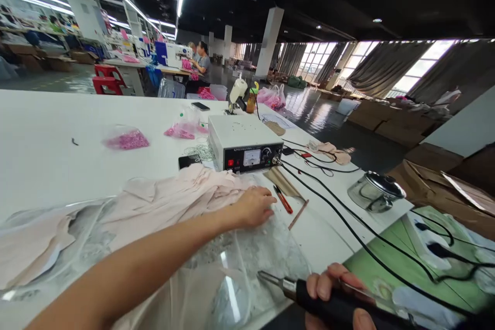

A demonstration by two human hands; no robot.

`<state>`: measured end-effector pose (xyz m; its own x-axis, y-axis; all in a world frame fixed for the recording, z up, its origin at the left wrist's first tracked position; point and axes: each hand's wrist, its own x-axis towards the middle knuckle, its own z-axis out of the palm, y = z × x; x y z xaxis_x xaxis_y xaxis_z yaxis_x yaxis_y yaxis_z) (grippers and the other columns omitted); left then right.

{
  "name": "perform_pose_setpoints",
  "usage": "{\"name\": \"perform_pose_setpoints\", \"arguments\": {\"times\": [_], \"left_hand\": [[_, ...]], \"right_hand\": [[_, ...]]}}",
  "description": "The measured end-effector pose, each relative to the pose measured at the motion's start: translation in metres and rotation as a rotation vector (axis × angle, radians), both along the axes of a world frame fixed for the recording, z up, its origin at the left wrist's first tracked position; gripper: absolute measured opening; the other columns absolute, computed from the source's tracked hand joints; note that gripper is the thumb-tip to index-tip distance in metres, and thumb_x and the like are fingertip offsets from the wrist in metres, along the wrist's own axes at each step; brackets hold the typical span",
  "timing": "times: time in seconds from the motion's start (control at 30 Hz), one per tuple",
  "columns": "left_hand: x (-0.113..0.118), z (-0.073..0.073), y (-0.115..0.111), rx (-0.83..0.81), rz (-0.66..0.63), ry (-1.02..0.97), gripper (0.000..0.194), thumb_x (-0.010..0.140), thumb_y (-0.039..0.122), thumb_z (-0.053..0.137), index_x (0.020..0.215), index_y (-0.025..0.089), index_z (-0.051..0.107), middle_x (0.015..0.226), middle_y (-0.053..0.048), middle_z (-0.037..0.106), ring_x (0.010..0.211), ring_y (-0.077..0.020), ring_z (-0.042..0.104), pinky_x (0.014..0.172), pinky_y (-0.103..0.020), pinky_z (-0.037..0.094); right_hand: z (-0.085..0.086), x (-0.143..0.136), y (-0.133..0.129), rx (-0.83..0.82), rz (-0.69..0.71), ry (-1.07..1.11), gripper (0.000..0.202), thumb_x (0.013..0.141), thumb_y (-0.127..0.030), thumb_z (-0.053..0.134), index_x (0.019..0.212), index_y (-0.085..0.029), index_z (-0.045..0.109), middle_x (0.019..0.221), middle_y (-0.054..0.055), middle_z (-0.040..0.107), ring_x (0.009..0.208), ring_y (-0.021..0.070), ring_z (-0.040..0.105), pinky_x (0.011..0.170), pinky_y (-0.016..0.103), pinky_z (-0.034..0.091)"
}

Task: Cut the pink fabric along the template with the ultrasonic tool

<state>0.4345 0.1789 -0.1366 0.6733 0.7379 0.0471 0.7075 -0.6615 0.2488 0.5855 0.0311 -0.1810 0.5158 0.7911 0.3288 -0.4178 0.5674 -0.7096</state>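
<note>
My left hand [255,207] rests at the edge of a pile of pale pink fabric pieces [154,203], over a clear plastic sheet [266,247]. Its fingers are loosely bent and a little apart, and nothing shows in them. In my right hand [332,289], at the lower right, is a hand-held cutter [309,294] with a black handle and a narrow metal tip. The tip points left, above the plastic sheet. A white control box [247,139] with a dial and red switch stands behind the fabric; a black cable [348,232] runs from its front towards the lower right.
An orange utility knife [283,199] lies right of my left hand. A lidded glass pot [375,192] stands near the table's right edge. Bags of pink pieces [126,139] and a phone [200,106] lie farther back. Beyond, a person [201,64] sits by a sewing machine [174,54].
</note>
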Motion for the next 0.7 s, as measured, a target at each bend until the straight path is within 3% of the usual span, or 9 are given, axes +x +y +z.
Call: {"name": "perform_pose_setpoints", "arguments": {"times": [0.07,0.13,0.27,0.4,0.53,0.7], "left_hand": [[-0.021,0.008,-0.015,-0.072,-0.017,-0.061,0.013,0.091,0.019,0.061,0.103,0.014,0.065,0.113,-0.008,0.062,0.11,-0.0231,0.057,0.095,-0.041,0.046],[-0.046,0.014,-0.036,-0.168,-0.014,-0.085,0.008,0.09,0.02,0.061,0.091,0.016,0.068,0.096,-0.005,0.063,0.095,-0.0202,0.061,0.085,-0.032,0.048],[-0.086,0.014,-0.075,-0.31,0.049,-0.082,0.01,0.076,0.023,0.073,0.084,0.02,0.068,0.092,-0.004,0.062,0.084,-0.021,0.062,0.072,-0.029,0.048],[-0.095,-0.002,-0.09,-0.364,0.098,-0.093,0.012,0.071,0.017,0.072,0.08,0.019,0.064,0.09,-0.004,0.061,0.081,-0.0223,0.061,0.069,-0.03,0.045],[-0.095,-0.017,-0.091,-0.377,0.121,-0.199,0.008,0.079,0.014,0.056,0.072,0.019,0.058,0.084,-0.003,0.061,0.077,-0.0184,0.059,0.068,-0.028,0.044],[-0.107,-0.024,-0.1,-0.343,0.12,-0.368,0.019,0.091,0.023,0.042,0.082,0.021,0.059,0.084,-0.002,0.063,0.076,-0.0161,0.06,0.068,-0.026,0.047]], "right_hand": [[0.009,-0.005,-0.004,-0.013,-0.019,0.006,0.025,0.077,-0.041,0.063,0.09,-0.02,0.067,0.082,0.002,0.056,0.051,0.0101,0.05,0.044,0.029,0.045],[0.014,-0.014,-0.005,-0.02,-0.012,0.011,0.024,0.078,-0.041,0.062,0.089,-0.02,0.066,0.081,0.001,0.055,0.049,0.0089,0.049,0.043,0.026,0.044],[0.016,-0.033,-0.003,0.015,0.042,0.013,0.023,0.082,-0.039,0.057,0.092,-0.02,0.065,0.08,0.001,0.055,0.049,0.0084,0.05,0.042,0.024,0.044],[0.014,-0.045,-0.002,0.004,0.124,0.014,0.023,0.082,-0.039,0.057,0.093,-0.02,0.065,0.08,0.001,0.055,0.049,0.0086,0.053,0.042,0.024,0.046],[0.013,-0.05,-0.002,-0.004,0.142,0.012,0.022,0.082,-0.038,0.058,0.093,-0.02,0.065,0.081,0.002,0.056,0.049,0.009,0.054,0.043,0.025,0.047],[0.012,-0.054,0.001,0.016,0.104,0.011,0.021,0.082,-0.037,0.057,0.094,-0.021,0.064,0.083,0.002,0.056,0.05,0.0083,0.054,0.043,0.024,0.047]]}}
